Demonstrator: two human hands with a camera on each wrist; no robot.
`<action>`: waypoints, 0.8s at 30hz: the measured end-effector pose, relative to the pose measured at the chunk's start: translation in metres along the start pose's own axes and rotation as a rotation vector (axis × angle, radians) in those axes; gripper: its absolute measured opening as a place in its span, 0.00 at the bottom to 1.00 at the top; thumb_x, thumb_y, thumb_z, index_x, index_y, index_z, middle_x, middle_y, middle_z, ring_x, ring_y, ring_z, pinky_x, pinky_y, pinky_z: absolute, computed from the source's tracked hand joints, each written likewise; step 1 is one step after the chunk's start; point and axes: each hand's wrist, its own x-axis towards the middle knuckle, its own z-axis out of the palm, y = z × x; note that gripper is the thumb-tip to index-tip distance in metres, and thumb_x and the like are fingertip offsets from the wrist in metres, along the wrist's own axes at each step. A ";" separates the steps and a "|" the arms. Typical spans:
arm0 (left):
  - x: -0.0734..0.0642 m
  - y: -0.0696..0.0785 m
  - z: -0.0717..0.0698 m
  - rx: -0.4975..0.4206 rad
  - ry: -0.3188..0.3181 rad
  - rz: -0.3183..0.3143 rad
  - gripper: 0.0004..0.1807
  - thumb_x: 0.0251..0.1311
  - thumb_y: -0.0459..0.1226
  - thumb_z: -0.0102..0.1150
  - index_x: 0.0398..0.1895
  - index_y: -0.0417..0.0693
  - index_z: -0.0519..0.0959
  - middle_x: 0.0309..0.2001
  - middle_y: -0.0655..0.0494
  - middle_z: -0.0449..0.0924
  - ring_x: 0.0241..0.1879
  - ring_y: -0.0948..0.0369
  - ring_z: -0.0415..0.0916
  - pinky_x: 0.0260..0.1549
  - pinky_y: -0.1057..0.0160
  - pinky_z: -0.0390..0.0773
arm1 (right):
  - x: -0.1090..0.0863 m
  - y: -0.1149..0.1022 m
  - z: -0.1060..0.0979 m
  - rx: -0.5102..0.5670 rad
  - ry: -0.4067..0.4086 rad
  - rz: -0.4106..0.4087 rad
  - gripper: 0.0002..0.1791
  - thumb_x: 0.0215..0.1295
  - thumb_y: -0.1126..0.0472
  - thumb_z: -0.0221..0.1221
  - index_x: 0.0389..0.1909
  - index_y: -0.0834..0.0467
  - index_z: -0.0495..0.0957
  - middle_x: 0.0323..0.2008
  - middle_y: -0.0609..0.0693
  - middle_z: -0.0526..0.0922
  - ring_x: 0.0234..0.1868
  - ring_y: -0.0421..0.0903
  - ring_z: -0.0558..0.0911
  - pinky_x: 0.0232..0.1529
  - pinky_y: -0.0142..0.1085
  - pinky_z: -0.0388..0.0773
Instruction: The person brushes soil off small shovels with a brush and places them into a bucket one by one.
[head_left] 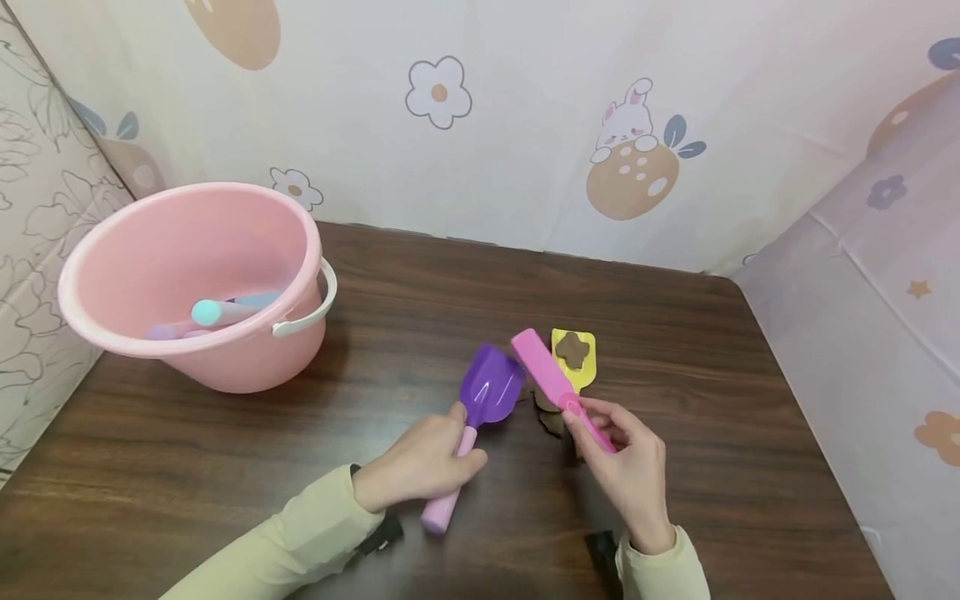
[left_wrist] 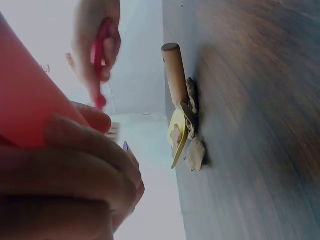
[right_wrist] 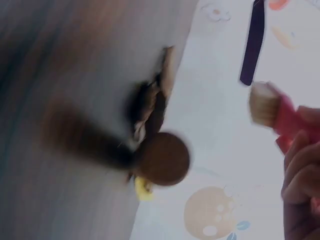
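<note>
My left hand (head_left: 423, 462) grips the pale pink handle of a purple toy shovel (head_left: 491, 385), its scoop pointing away from me. To its right, my right hand (head_left: 626, 462) pinches a pink brush (head_left: 543, 367) by the handle; cream bristles (right_wrist: 264, 104) show in the right wrist view, near the shovel's dark edge (right_wrist: 254, 45). Beneath the brush lies a yellow toy shovel (head_left: 587, 367) with a brown flower-shaped piece (head_left: 573, 350) on its scoop. My right hand hides most of its wooden handle (left_wrist: 175, 72). Brown flat pieces (head_left: 551, 421) lie beside it on the table.
A pink bucket (head_left: 247, 367) with a white handle (head_left: 307, 317) stands at the left; several pastel-handled things (head_left: 217, 312) lie inside. The dark wooden table (head_left: 720, 400) meets a patterned curtain (head_left: 510, 167) at the back and right.
</note>
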 end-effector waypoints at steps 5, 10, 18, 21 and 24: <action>0.002 0.001 0.000 -0.014 0.029 -0.004 0.16 0.54 0.39 0.55 0.39 0.37 0.68 0.18 0.57 0.66 0.14 0.64 0.67 0.13 0.65 0.68 | -0.006 -0.011 0.002 0.104 -0.157 -0.169 0.15 0.46 0.68 0.72 0.38 0.57 0.84 0.22 0.44 0.79 0.20 0.31 0.72 0.18 0.22 0.68; 0.003 0.003 0.001 -0.013 0.039 -0.015 0.11 0.53 0.39 0.56 0.31 0.39 0.70 0.17 0.57 0.66 0.14 0.64 0.67 0.13 0.65 0.67 | -0.009 -0.016 0.005 0.113 -0.257 -0.219 0.17 0.47 0.67 0.72 0.39 0.54 0.84 0.23 0.40 0.79 0.20 0.31 0.69 0.18 0.21 0.65; -0.006 0.010 0.000 0.081 0.065 0.072 0.26 0.50 0.39 0.58 0.48 0.30 0.66 0.16 0.57 0.67 0.15 0.65 0.66 0.14 0.67 0.67 | -0.005 -0.012 0.007 0.122 -0.310 -0.174 0.16 0.49 0.68 0.70 0.40 0.53 0.81 0.24 0.40 0.82 0.20 0.30 0.73 0.17 0.22 0.67; -0.008 0.013 -0.002 0.090 0.077 0.080 0.24 0.49 0.39 0.58 0.45 0.32 0.66 0.16 0.58 0.66 0.14 0.66 0.65 0.13 0.67 0.66 | -0.002 -0.011 0.006 0.107 -0.310 -0.184 0.17 0.48 0.68 0.71 0.40 0.53 0.81 0.23 0.39 0.80 0.20 0.31 0.72 0.16 0.23 0.66; -0.009 0.014 -0.003 0.099 0.082 0.084 0.22 0.49 0.39 0.58 0.42 0.33 0.67 0.16 0.58 0.66 0.14 0.66 0.65 0.13 0.68 0.66 | 0.000 -0.012 0.005 0.081 -0.305 -0.201 0.18 0.47 0.67 0.72 0.40 0.52 0.80 0.21 0.38 0.76 0.18 0.30 0.68 0.16 0.22 0.63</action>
